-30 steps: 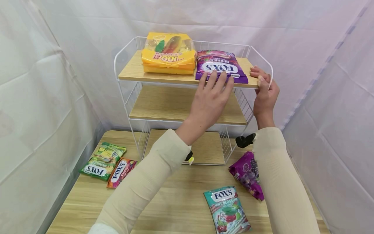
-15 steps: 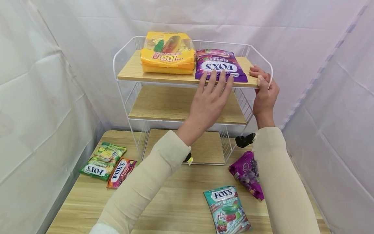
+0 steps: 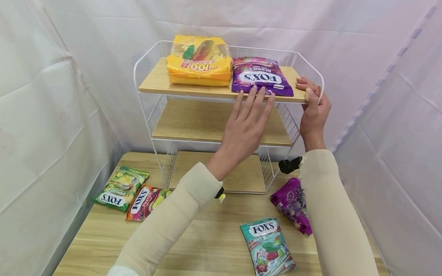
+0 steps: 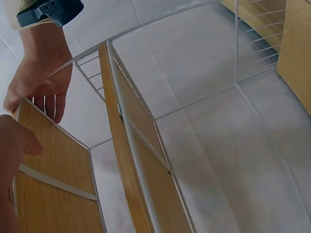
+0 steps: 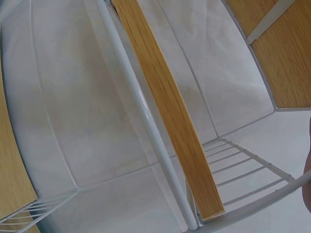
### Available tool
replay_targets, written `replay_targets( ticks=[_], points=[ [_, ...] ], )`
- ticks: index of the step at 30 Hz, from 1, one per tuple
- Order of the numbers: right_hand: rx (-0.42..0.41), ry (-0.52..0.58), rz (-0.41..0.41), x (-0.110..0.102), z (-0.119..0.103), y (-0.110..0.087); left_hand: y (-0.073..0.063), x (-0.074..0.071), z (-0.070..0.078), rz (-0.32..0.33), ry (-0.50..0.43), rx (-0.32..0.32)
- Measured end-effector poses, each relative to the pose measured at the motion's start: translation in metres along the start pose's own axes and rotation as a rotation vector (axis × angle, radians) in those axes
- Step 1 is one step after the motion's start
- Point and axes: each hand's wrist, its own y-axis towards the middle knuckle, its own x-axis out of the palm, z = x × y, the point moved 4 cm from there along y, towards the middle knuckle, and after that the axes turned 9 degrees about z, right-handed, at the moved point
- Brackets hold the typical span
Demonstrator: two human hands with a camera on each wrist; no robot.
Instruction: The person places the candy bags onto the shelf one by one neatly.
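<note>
In the head view my left hand (image 3: 243,126) has its fingers straight and spread, fingertips right at the front edge of a purple Fox's Berries candy bag (image 3: 260,76). That bag lies flat on the top board of a white wire shelf rack (image 3: 207,91). At the board's right front corner my right hand (image 3: 314,109) grips the rack, thumb in front and fingers over the board. Seen from below in the left wrist view, my left hand (image 4: 14,150) is by the top board, with my right hand (image 4: 41,80) beyond. Only a sliver of the right hand (image 5: 307,177) shows in its own wrist view.
A yellow candy bag (image 3: 200,63) sits left on the top board. The table (image 3: 200,245) bears a green Fox's bag (image 3: 121,188), a Fox's Fruits bag (image 3: 146,203) partly behind my left sleeve, a teal Mint Blossom bag (image 3: 267,245) and a purple bag (image 3: 293,205) partly behind my right sleeve.
My left hand has drawn back slightly towards me, its fingertips slipping from over the purple bag to its front edge. The right hand keeps its grip on the rack's corner.
</note>
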Motion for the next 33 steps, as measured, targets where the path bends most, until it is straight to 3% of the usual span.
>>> replay_targets(
  ticks=[6,14,21,27,33],
  points=[
    [0.001,-0.014,0.007,0.005,-0.013,-0.007,-0.009,0.001,0.002,0.013,-0.043,-0.008],
    [0.004,0.001,0.01,-0.005,0.01,0.006,-0.022,-0.002,0.003,0.081,-0.099,-0.004],
    [0.003,-0.019,0.002,-0.002,0.0,0.0,-0.039,-0.005,0.002,0.095,-0.161,-0.014],
    [-0.006,-0.029,-0.009,0.005,-0.013,-0.008,-0.066,-0.007,0.0,0.081,-0.212,-0.062],
    [-0.011,-0.026,-0.005,0.0,0.003,0.001,-0.1,-0.013,-0.009,0.082,-0.314,-0.13]
  ],
)
